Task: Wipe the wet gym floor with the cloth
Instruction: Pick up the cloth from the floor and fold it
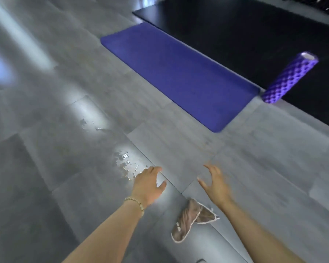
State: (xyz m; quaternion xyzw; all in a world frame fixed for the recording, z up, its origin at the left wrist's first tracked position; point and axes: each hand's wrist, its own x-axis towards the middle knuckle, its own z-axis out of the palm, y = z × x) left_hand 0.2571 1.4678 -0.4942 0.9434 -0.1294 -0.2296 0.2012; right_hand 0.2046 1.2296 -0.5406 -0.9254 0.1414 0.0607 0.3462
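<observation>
A crumpled beige cloth (191, 219) with a white hem lies on the grey tiled floor (65, 168), between my two forearms and below my hands. Water droplets (124, 164) glisten on the tiles just left of my left hand (148, 184), and a smaller wet patch (95, 126) shines farther off. My left hand is empty with relaxed fingers; a beaded bracelet circles its wrist. My right hand (215, 184) hovers with spread fingers and holds nothing. Neither hand touches the cloth.
A purple exercise mat (179, 73) lies ahead on the floor. Beyond it spreads a large black mat (245, 35). A purple bumpy foam roller (291, 78) rests at the black mat's edge on the right.
</observation>
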